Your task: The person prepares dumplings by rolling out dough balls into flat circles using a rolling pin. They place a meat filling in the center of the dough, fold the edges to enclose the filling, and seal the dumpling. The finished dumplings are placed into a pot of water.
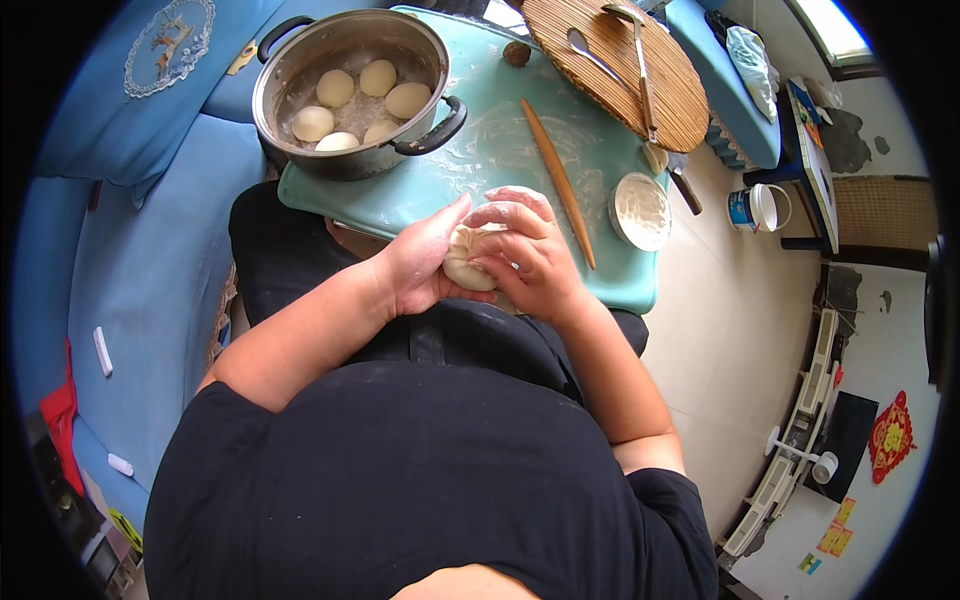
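Near edge: black shirt (430, 470), forearms reaching away over the lap. From my remote seat I watch the left hand (418, 260) cup a pale lump of dough (466, 266) just off the table's near side, its grip wrapped under and around it; the right hand (532, 255) curls over from the right, fingers bent onto the folded top, its grip closed lightly on the dough. Step in hand, my reading: gathering and pinching folds. The next pinch would call for a steady left cradle and small, even right-finger pressure; too hard could tear it. Beyond, on the floured table (490, 145), rolling pin (558, 185) right of centre, white bowl (615, 222) farther right. Far left, a pot (345, 166) holding six pale rounds (335, 88); far right, a woven mat (675, 75) with two utensils (641, 75).
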Motion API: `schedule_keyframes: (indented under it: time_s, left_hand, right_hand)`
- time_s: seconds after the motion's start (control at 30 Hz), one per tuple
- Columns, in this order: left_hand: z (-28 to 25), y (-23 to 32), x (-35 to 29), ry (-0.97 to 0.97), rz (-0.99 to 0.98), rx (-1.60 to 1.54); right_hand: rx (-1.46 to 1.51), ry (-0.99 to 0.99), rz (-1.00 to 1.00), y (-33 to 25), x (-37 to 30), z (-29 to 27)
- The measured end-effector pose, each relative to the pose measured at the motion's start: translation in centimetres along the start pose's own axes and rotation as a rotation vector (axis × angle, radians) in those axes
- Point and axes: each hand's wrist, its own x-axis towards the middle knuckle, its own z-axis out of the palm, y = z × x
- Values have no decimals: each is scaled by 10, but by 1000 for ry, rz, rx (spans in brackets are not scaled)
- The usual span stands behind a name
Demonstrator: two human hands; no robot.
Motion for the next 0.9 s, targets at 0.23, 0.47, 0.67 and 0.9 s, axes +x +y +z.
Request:
schedule_keyframes:
  time_s: [0.23, 0.47, 0.67, 0.9]
  left_hand:
    - [-8, 5, 3, -143, 12, -48]
    - [-3, 3, -1, -176, 11, -74]
    - [-8, -3, 3, -217, -13, -68]
    - [-6, 3, 1, -217, -38, -110]
  right_hand:
    - [886, 63, 404, 7, -14, -13]
    - [641, -25, 343, 14, -17, -15]
    - [477, 56, 234, 19, -28, -5]
    - [840, 15, 403, 4, -23, -8]
